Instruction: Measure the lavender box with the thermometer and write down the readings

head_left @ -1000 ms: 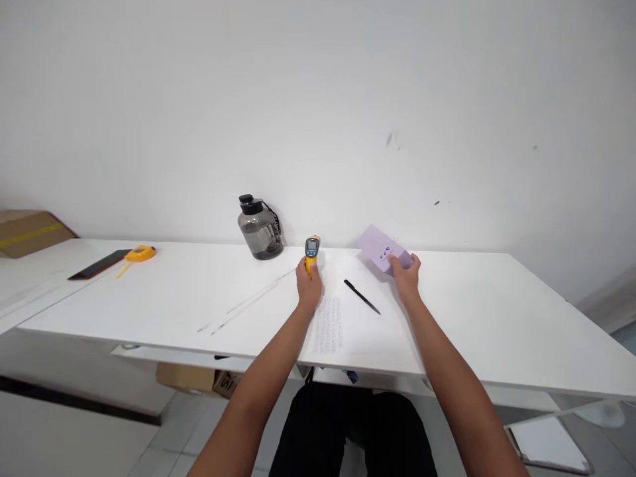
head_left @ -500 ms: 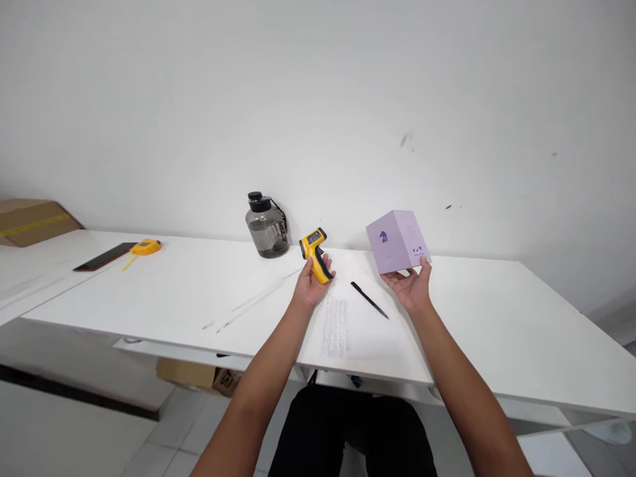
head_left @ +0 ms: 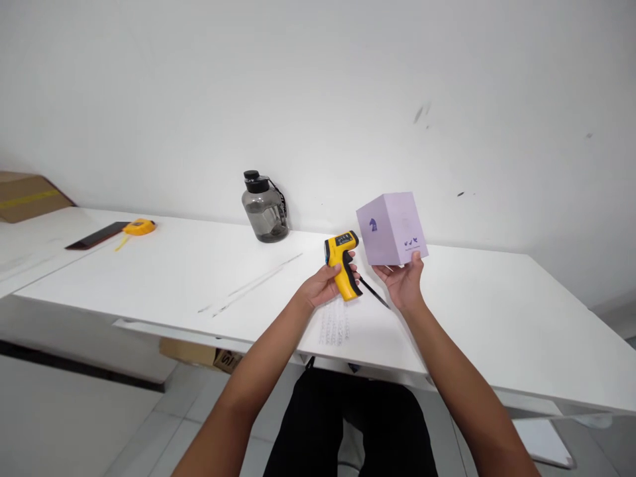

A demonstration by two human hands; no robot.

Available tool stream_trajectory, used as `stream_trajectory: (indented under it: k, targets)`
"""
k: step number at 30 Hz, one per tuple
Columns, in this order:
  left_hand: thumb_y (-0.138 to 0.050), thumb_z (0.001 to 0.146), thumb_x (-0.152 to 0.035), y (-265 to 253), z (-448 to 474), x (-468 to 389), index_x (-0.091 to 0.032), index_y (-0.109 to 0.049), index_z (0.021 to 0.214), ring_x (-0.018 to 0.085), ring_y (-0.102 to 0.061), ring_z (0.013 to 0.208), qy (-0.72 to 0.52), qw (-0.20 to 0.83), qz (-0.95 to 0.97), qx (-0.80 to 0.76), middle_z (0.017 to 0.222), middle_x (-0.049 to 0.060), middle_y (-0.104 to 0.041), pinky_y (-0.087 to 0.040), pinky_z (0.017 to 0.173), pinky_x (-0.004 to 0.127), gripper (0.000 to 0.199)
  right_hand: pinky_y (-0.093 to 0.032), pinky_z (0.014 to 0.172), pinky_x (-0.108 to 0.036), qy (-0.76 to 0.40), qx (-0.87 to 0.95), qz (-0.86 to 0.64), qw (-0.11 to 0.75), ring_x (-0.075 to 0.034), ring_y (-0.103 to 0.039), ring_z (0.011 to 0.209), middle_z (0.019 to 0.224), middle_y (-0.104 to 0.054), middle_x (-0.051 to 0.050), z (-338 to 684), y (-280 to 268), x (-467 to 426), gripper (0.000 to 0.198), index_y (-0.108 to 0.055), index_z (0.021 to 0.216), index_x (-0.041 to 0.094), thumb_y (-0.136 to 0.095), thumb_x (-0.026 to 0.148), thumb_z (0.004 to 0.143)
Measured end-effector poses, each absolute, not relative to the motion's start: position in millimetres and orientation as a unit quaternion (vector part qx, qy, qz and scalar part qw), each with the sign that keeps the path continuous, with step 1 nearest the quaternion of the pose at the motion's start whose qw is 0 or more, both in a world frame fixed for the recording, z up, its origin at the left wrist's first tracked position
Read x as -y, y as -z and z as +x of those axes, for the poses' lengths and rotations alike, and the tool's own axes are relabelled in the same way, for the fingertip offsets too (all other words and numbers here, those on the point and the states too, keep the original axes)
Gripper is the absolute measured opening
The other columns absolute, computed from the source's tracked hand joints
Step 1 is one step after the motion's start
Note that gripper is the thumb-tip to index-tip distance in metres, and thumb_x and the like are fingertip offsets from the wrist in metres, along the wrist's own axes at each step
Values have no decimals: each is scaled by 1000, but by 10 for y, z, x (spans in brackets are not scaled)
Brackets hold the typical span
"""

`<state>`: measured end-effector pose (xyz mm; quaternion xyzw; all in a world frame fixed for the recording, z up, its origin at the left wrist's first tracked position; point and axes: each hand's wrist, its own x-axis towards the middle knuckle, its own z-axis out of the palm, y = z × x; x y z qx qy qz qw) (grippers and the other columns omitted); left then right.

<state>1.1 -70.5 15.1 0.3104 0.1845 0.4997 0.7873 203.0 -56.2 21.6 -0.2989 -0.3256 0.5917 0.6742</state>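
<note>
A yellow and black infrared thermometer (head_left: 344,268) is held in my left hand (head_left: 325,285), its fingers closed round the grip and its display side turned up. My right hand (head_left: 405,281) grips a light purple box (head_left: 392,228) from below, thumb on the front face and fingers underneath. The box is tilted and carries a dark horse-head mark on one side and small bird-like marks on another. Below the two hands, a black pen (head_left: 373,292) lies on a sheet of paper with handwriting (head_left: 334,324); the thermometer and left hand cover the pen's upper end.
A grey water bottle (head_left: 265,215) with a black lid stands near the wall. Farther left on the white table (head_left: 173,278) are a yellow tape measure (head_left: 140,227), a dark flat case (head_left: 97,236) and a cardboard box (head_left: 32,197). Another carton (head_left: 191,351) sits under the table.
My left hand has brought the thermometer rightward, closer to the purple box, and turned it. The purple box has turned slightly in my right hand. The camera view has shifted a little.
</note>
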Motion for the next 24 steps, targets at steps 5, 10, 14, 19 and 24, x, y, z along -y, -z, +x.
stream_trajectory:
  k: [5,10,14,19,24]
  targets:
    - [-65,87,-24,-103,38,704,-19,-65,116,15,-65,76,-482,804,300,-175,82,1,-64,-54,95,44,29,-54,99,-50,-588,341,-320,660,-25,-68,105,119,-63,-6,1959,-147,565,72,-46,131,32,-56,77,75]
    - [-59,92,-26,-78,34,653,-17,-64,115,14,-63,72,-488,803,284,-190,79,1,-62,-59,82,38,25,-56,96,-50,-598,321,-329,656,-22,-69,97,113,-65,-4,1904,-28,539,72,-48,123,30,-66,76,70]
    - [-57,93,-24,-48,37,620,-16,-64,114,14,-65,73,-509,791,276,-199,79,1,-63,-60,82,36,23,-56,95,-48,-586,333,-334,659,-20,-68,94,111,-64,-1,1891,49,520,67,-47,118,30,-69,71,71]
    - [-60,91,-21,13,36,580,-13,-64,113,13,-66,72,-508,789,271,-214,79,2,-65,-59,83,34,24,-56,92,-44,-570,341,-371,649,-18,-68,90,110,-64,0,1909,96,492,66,-44,114,30,-68,73,70]
    - [-62,90,-20,26,43,569,-12,-64,112,13,-67,72,-508,791,256,-225,79,3,-66,-59,80,31,23,-56,89,-40,-545,341,-416,643,-18,-68,89,112,-64,-1,1918,115,476,69,-45,111,29,-65,78,68]
